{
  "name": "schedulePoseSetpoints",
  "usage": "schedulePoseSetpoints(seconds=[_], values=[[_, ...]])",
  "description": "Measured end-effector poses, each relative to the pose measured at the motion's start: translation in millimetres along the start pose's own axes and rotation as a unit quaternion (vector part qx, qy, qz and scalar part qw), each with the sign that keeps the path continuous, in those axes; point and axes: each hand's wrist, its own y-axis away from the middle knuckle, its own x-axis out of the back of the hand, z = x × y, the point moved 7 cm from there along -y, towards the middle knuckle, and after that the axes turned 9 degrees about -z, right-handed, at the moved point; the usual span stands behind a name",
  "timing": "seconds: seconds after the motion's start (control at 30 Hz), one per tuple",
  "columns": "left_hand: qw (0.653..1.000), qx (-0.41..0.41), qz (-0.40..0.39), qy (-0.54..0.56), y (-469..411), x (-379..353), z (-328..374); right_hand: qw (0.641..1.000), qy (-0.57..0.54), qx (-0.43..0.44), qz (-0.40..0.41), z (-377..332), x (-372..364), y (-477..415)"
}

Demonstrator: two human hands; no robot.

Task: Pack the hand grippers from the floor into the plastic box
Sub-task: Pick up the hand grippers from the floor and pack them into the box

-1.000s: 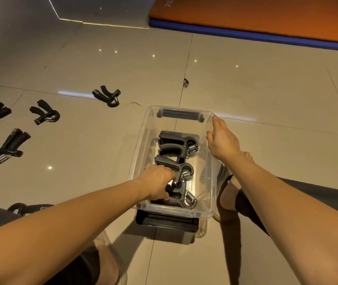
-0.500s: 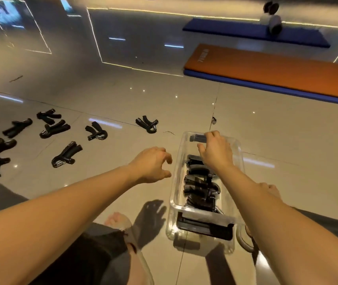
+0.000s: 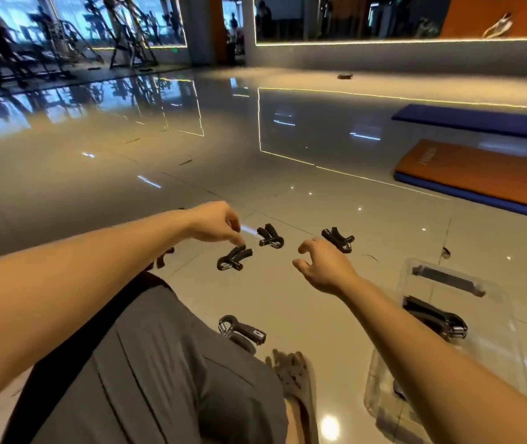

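Observation:
Black hand grippers lie on the glossy tiled floor. My left hand hovers with its fingertips just above or touching one hand gripper; I cannot tell which. Beyond it lie a second hand gripper and a third. My right hand is open, fingers curled, empty, just short of the third one. Another hand gripper lies by my knee. The clear plastic box stands at the right, with hand grippers inside, partly hidden by my right forearm.
My grey-clad knee fills the lower left and hides more grippers behind it. An orange mat on a blue one and a second blue mat lie at the far right. Gym machines stand at the back left.
The view has swung up and left. My left hand left the box and reached out over a gripper on the floor. My right hand let go of the box rim and moved left.

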Motion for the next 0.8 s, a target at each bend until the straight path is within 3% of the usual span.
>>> schedulePoseSetpoints(seconds=[0.13,0.33,0.63,0.8], values=[[0.998,0.032,-0.046,0.009,20.1,22.9,-54.3,1.000,0.014,0.001,-0.027,-25.0,-19.3,-18.2],[0.994,0.096,-0.020,0.050,26.7,15.0,-173.5,0.994,0.039,-0.005,-0.103,-49.8,-102.3,-66.2],[0.958,0.251,0.015,0.135,15.4,-125.2,-381.4,0.933,0.130,-0.059,-0.330,-55.3,-296.4,-102.4],[0.938,0.287,0.021,0.191,-9.6,-190.9,-436.5,0.937,0.181,-0.084,-0.287,-37.2,-345.5,-108.8]])
